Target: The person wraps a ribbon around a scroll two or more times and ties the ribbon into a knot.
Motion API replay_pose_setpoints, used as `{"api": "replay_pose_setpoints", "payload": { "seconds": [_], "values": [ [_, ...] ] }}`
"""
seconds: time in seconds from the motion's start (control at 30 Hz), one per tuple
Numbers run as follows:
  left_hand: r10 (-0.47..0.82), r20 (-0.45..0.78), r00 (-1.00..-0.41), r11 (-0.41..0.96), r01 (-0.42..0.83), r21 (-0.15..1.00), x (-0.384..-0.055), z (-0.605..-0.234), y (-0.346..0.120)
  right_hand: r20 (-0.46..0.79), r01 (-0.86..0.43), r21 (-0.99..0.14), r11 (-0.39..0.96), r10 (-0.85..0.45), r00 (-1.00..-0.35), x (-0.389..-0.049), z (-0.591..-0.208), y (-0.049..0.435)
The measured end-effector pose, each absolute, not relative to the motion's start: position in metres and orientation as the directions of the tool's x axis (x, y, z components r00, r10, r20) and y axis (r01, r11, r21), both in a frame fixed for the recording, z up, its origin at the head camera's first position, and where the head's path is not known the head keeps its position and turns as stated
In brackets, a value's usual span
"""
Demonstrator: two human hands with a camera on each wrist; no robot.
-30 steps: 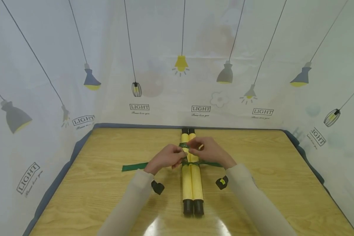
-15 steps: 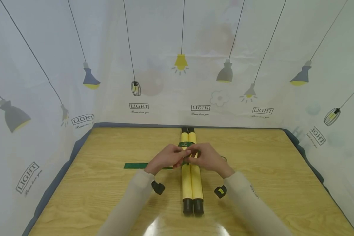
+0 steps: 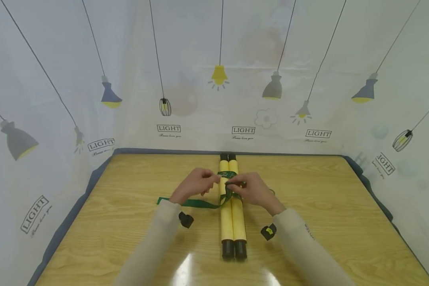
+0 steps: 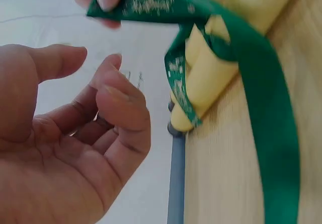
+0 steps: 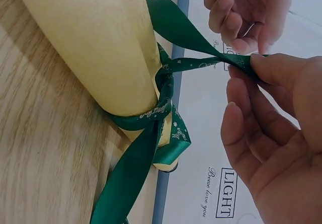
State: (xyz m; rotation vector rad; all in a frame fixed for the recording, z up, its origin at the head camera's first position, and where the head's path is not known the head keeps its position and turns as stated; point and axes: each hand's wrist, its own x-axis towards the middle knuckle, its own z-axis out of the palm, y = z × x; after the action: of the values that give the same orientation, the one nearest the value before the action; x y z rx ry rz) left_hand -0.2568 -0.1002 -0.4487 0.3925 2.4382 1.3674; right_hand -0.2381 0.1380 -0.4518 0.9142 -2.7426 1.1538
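Note:
Two yellow tubes with black end caps lie side by side in the head view, pointing away from me. A green ribbon with pale print is knotted round them near their middle, one tail trailing left over the table. Between thumb and index finger, my right hand pinches a folded loop of this ribbon, raised above the knot. My left hand hovers just left of the tubes, its fingers loosely bent, a gap between thumb and fingertips, nothing held. Farther up the tubes sits a second green band.
The wooden table carries the tubes, with a printed white curtain hanging behind and at both sides. Small black devices hang at the left wrist and the right wrist.
My left hand has let go near the knot and drawn up and left. My right hand now holds the ribbon loop up, and the left tail has been lifted into a curve.

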Motion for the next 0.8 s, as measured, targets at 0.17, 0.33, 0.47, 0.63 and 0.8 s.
{"api": "replay_pose_setpoints", "payload": {
  "seconds": [0.17, 0.33, 0.47, 0.63, 0.8],
  "values": [
    [0.332, -0.117, -0.936, 0.557, 0.095, 0.825, -0.269, -0.448, -0.105, 0.251, -0.526, -0.643, 0.557, -0.496, -0.831, -0.239, -0.452, 0.137],
    [0.355, -0.070, -0.932, 0.636, 0.185, 0.749, -0.286, -0.453, -0.105, 0.247, -0.529, -0.641, 0.556, -0.503, -0.828, -0.239, -0.451, 0.136],
    [0.398, -0.060, -0.916, 0.677, 0.249, 0.693, -0.300, -0.460, -0.100, 0.239, -0.530, -0.642, 0.554, -0.512, -0.825, -0.239, -0.452, 0.137],
    [0.423, -0.063, -0.904, 0.707, 0.286, 0.647, -0.314, -0.472, -0.091, 0.239, -0.533, -0.644, 0.549, -0.517, -0.822, -0.238, -0.452, 0.137],
    [0.415, -0.054, -0.908, 0.723, 0.293, 0.625, -0.321, -0.483, -0.082, 0.238, -0.531, -0.645, 0.549, -0.516, -0.823, -0.237, -0.450, 0.137]
  ]
}}
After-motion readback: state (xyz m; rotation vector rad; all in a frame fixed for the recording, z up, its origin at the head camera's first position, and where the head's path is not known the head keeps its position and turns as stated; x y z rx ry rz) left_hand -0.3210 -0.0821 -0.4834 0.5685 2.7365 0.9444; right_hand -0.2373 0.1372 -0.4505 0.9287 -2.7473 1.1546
